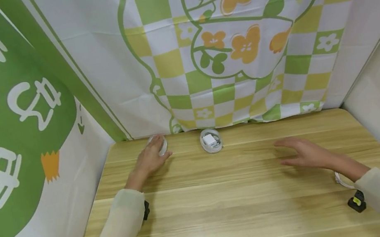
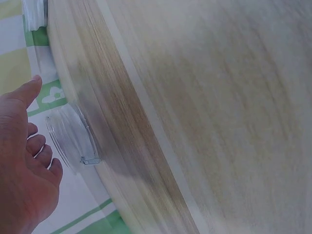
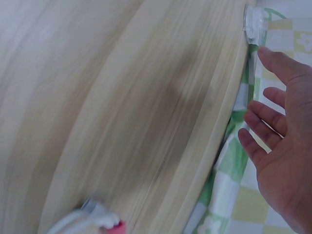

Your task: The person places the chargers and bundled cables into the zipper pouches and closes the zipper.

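Note:
At the table's back left, a clear round container (image 1: 162,146) stands partly hidden by my left hand (image 1: 151,156). In the left wrist view the same container (image 2: 73,136) sits beside the bent fingers, and the thumb points away from it. My right hand (image 1: 307,152) hovers over the right side of the table with fingers spread loosely and nothing in them. A second round container (image 1: 211,140) stands at the back middle, between the hands, with a white plug adapter (image 1: 210,140) and coiled cable showing in it.
Under the right forearm lies a white cable (image 1: 343,181), mostly covered by the sleeve; the right wrist view shows a cable (image 3: 85,217) near a small pink piece (image 3: 117,227). A patterned curtain (image 1: 210,102) hangs at the wooden table's (image 1: 213,215) back edge.

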`<state>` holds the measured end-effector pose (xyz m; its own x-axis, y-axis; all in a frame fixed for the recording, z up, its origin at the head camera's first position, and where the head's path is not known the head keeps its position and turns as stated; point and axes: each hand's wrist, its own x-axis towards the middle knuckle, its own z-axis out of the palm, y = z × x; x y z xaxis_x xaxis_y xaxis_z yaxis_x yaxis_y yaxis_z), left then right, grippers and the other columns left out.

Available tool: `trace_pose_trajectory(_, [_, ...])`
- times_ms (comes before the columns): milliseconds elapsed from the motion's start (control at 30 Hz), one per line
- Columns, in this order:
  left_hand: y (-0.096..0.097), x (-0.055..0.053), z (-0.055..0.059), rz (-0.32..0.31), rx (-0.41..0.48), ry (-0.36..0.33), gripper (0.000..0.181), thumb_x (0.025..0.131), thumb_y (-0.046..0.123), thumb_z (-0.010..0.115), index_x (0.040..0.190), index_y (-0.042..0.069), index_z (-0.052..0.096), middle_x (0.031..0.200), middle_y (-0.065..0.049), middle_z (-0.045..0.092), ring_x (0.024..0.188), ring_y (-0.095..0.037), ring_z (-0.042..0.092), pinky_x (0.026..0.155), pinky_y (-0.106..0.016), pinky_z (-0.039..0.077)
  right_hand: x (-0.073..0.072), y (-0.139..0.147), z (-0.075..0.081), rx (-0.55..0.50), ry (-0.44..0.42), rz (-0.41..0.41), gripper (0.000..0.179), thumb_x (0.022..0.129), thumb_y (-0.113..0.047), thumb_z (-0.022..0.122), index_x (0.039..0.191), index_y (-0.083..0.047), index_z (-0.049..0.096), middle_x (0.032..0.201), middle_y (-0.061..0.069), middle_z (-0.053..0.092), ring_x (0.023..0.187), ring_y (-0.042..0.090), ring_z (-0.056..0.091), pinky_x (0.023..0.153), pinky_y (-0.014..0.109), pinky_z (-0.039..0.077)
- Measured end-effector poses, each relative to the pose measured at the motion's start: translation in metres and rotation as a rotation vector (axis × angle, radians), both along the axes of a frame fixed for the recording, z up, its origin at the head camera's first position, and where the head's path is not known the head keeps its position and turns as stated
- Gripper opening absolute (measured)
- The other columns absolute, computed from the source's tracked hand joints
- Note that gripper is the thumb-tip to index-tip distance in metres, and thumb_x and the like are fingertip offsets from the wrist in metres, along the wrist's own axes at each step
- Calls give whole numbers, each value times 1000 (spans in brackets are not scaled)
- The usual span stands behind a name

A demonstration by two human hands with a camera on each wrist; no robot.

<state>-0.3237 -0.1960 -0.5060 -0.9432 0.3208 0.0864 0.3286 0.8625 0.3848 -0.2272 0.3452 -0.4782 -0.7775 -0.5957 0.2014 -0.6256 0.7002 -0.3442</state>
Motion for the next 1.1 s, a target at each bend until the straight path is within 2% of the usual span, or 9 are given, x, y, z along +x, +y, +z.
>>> trace_pose_trajectory(233, [2,0,0,-18,15,-9,80,103,35,70,163,-4,32,171,-26,27,159,-41,24,125,-63,31,15,24,4,27,37,0,61,86,-21,89,137,4,66,134,20,70,123,43,65,97,61,55])
trace_pose_trajectory(433, [3,-2,-5,-33,37,-2,80,104,33,69,162,-6,31,171,-26,26,160,-41,22,128,-58,26,28,46,10,51,-26,-47,64,90,-30,87,141,0,64,139,16,68,127,41,64,98,57,54])
trace_pose_trajectory(700, [2,-6,-6,-33,13,21,77,104,32,69,161,-6,34,169,-27,30,159,-43,24,130,-58,22,40,74,10,75,-35,-49,69,87,-29,88,143,1,62,140,17,67,125,40,64,97,45,56])
trace_pose_trajectory(800, [0,-7,-6,-31,9,12,76,104,32,69,161,-4,35,170,-26,30,160,-42,23,130,-58,22,46,86,11,71,-34,-55,70,86,-29,90,142,1,62,139,17,68,123,42,65,98,31,54])
trace_pose_trajectory(933, [-2,-7,-7,-26,0,-7,77,104,33,69,162,-3,34,171,-25,28,160,-41,21,129,-58,23,53,102,9,68,-11,-65,75,79,-30,95,140,0,64,136,17,70,119,41,65,97,10,43])
trace_pose_trajectory(1100, [-4,-8,-9,-23,-8,-21,78,104,34,68,162,-4,33,171,-25,26,161,-41,20,130,-57,23,58,117,5,101,42,-64,81,71,-34,99,138,-2,65,133,15,72,116,35,67,95,6,42])
